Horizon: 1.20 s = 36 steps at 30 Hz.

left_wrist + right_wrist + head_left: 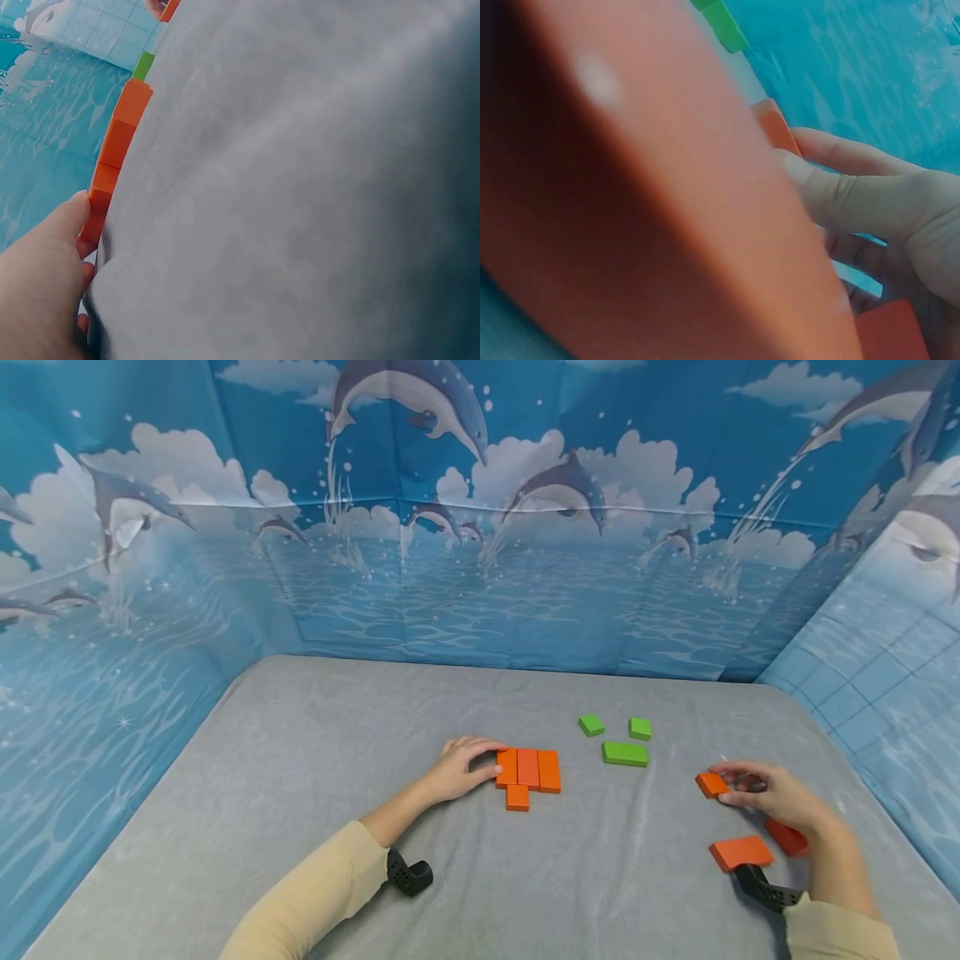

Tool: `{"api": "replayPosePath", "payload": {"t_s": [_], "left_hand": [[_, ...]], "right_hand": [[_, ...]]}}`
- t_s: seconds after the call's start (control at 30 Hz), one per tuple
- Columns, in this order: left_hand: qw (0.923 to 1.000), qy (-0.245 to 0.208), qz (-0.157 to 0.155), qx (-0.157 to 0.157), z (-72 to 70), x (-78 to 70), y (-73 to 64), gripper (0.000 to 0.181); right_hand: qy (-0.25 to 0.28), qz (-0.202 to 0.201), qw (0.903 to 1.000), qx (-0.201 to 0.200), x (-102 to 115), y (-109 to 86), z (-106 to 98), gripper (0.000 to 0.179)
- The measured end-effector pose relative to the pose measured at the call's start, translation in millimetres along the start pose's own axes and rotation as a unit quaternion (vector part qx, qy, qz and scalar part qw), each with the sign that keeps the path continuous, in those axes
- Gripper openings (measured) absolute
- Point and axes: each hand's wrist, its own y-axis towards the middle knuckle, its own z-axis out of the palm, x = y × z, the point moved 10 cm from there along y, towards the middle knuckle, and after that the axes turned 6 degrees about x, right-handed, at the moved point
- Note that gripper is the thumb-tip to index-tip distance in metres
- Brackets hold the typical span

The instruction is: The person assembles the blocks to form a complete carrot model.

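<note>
Three orange rectangular blocks lie side by side on the grey cloth, with a small orange block against their near side. The left hand holds the leftmost orange block at its edge, with thumb and fingers at it. In the left wrist view, the thumb touches the end of the orange row. Far to the right, the right hand pinches a small orange block between thumb and fingers. In the right wrist view, a large blurred orange block partly hides that hand.
Beyond the row lie three green blocks: two small ones and one longer. Near the right forearm are an orange block and a darker red-orange one. A dolphin-print curtain surrounds the grey table.
</note>
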Motion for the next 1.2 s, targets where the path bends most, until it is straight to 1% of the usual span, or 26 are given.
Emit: {"api": "replayPosePath", "payload": {"t_s": [0.1, 0.2, 0.33, 0.43, 0.5, 0.67, 0.7, 0.87, 1.03, 1.13, 1.2], "left_hand": [[1.0, -0.001, -0.001, 0.0, 0.5, 0.4, 0.8, 0.038], [1.0, -0.003, 0.0, -0.001, 0.7, 0.4, 1.0, 0.038], [1.0, -0.003, 0.002, -0.002, 0.6, 0.2, 0.3, 0.039], [1.0, -0.001, 0.001, -0.002, 0.3, 0.3, -0.4, 0.039], [1.0, -0.001, -0.002, 0.0, 0.3, 0.7, -0.5, 0.039], [1.0, 0.0, -0.007, 0.001, 0.4, 2.1, 0.2, 0.039], [1.0, -0.002, -0.007, 0.0, 0.5, 2.3, 0.5, 0.039], [1.0, -0.005, -0.002, -0.002, 0.7, 1.8, 1.3, 0.039], [1.0, -0.005, -0.001, -0.004, 0.3, 1.0, 0.9, 0.039], [1.0, -0.005, -0.001, -0.005, 0.5, 1.3, 1.0, 0.039], [1.0, -0.005, 0.0, -0.005, 0.8, 1.5, 1.1, 0.039]], "right_hand": [[0.001, 0.0, 1.0, -0.01, 0, 0.4, 0, 0.051], [0.001, -0.012, 0.9995, -0.028, 7, 0.5, -3, 0.049], [-0.01, -0.047, 0.9973, -0.056, 34, 0.1, -9, 0.046], [-0.01, -0.069, 0.9957, -0.061, 60, 0.5, -9, 0.044], [0.003, -0.081, 0.9951, -0.057, 76, 1.7, -5, 0.043], [0.046, -0.134, 0.9888, -0.047, 116, 6.1, 13, 0.036], [0.051, -0.151, 0.9861, -0.048, 124, 6.9, 18, 0.034], [0.092, -0.207, 0.9733, -0.04, 157, 9.4, 40, 0.032], [0.118, -0.233, 0.9651, -0.02, 183, 11.6, 67, 0.031], [0.117, -0.237, 0.9645, -0.008, 194, 14.0, 85, 0.03], [0.108, -0.234, 0.9662, -0.003, 199, 16.3, 96, 0.03]]}}
